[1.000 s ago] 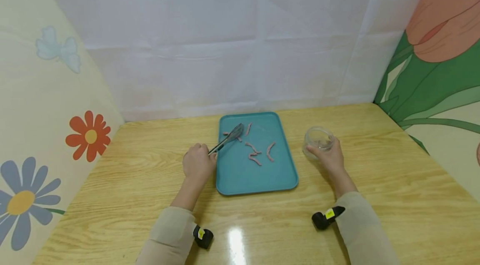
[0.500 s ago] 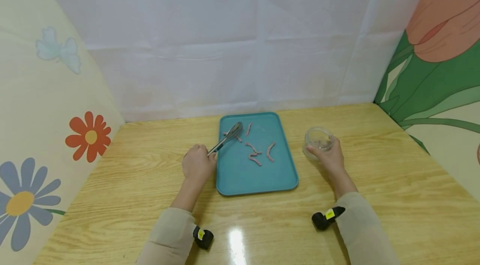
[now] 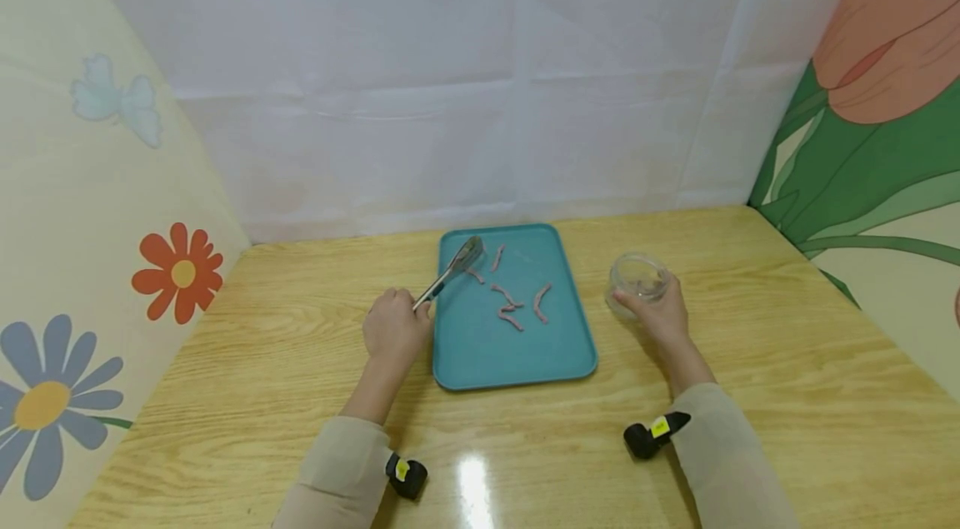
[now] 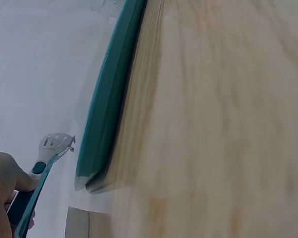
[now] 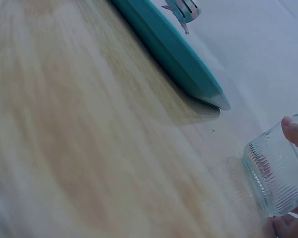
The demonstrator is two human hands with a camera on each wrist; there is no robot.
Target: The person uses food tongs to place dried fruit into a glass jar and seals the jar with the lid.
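While the left hand (image 3: 395, 329) grips the tongs (image 3: 448, 272), the right hand (image 3: 663, 316) holds the glass jar (image 3: 636, 283).
Near to far: the tongs' long axis runs forward and rightward from the left hand, over the left rim of the tray (image 3: 510, 362); a pink strip (image 3: 476, 273) is at their tip, nearer the left hand; the jar stands right of the tray, well apart. Other strips (image 3: 542, 304) lie on it. Head view leaves contact unclear; right-wrist view shows strip ends projecting from the tongs, seemingly raised above the rim.
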